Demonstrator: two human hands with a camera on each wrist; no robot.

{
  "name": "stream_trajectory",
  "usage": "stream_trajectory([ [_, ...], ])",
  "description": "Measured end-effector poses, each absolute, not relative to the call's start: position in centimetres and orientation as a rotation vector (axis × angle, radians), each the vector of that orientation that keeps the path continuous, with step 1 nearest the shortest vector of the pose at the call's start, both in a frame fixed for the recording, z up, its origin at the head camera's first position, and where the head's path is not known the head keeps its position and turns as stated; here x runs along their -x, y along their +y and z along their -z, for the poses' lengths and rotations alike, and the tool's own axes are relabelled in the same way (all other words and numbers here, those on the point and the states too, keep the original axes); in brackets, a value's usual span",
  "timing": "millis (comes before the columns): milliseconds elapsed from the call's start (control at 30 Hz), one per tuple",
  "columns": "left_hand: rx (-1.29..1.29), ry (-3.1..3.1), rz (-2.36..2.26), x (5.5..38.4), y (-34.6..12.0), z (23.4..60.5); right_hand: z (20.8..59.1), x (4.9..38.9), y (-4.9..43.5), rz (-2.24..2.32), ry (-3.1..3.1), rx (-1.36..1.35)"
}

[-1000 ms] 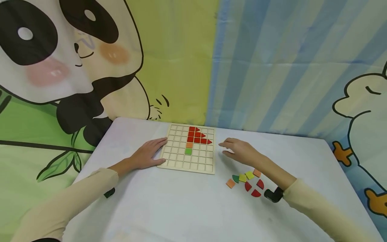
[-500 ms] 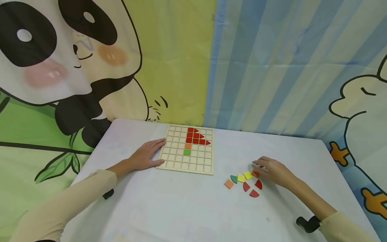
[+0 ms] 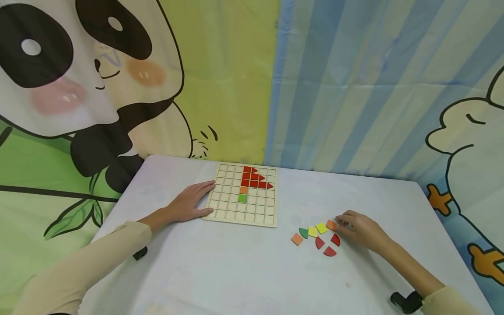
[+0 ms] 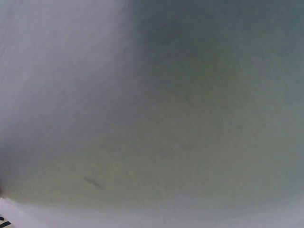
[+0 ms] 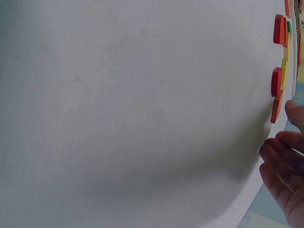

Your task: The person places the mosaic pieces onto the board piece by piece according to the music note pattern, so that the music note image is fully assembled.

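Note:
My left hand (image 3: 190, 202) rests at the left edge of a wooden grid board (image 3: 224, 205), fingers stretched out against its side. On the board sit red squares (image 3: 246, 176) with red triangles (image 3: 269, 186) at their row ends, an orange square (image 3: 244, 190) and a green square (image 3: 242, 198). My right hand (image 3: 364, 229), fingers loosely bent, is just right of a loose orange square (image 3: 331, 225). In the right wrist view nothing shows between the fingers, and the thumb is close to that orange square (image 5: 276, 110). Whether it touches is unclear.
Left of my right hand lie two yellow squares (image 3: 321, 228), a green quarter-circle (image 3: 303, 232), another orange square (image 3: 297, 239) and several red quarter-circles (image 3: 330, 251). The white table (image 3: 236, 271) meets a cartoon-printed curtain (image 3: 224, 87) at its far edge. The left wrist view is blurred.
My right hand has moved from beside the board's right edge rightward and toward me, to the loose pieces. My left hand stays at the board.

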State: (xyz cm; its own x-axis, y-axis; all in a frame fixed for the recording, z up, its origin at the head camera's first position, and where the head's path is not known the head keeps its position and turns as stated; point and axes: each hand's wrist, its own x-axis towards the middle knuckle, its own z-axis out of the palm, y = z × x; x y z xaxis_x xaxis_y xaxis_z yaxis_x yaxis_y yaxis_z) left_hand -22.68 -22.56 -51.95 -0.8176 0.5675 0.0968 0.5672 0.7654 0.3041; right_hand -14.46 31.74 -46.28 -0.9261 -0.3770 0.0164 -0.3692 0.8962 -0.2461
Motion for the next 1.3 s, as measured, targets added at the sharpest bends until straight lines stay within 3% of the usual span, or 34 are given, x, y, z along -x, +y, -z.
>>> stream_trajectory([
  [533,-0.928,2.942,-0.505,22.8,-22.6,51.6,46.9,14.6,30.0,0.269,3.124,0.569],
  [833,-0.933,2.937,-0.501,22.8,-22.7,52.1,45.5,15.7,29.0,0.539,3.086,0.474],
  [1100,-0.93,2.933,-0.519,22.8,-22.7,52.2,44.5,16.4,25.3,0.637,2.94,0.636],
  [1300,-0.933,2.939,-0.502,22.8,-22.7,52.0,44.1,17.8,20.8,0.713,2.942,0.94],
])
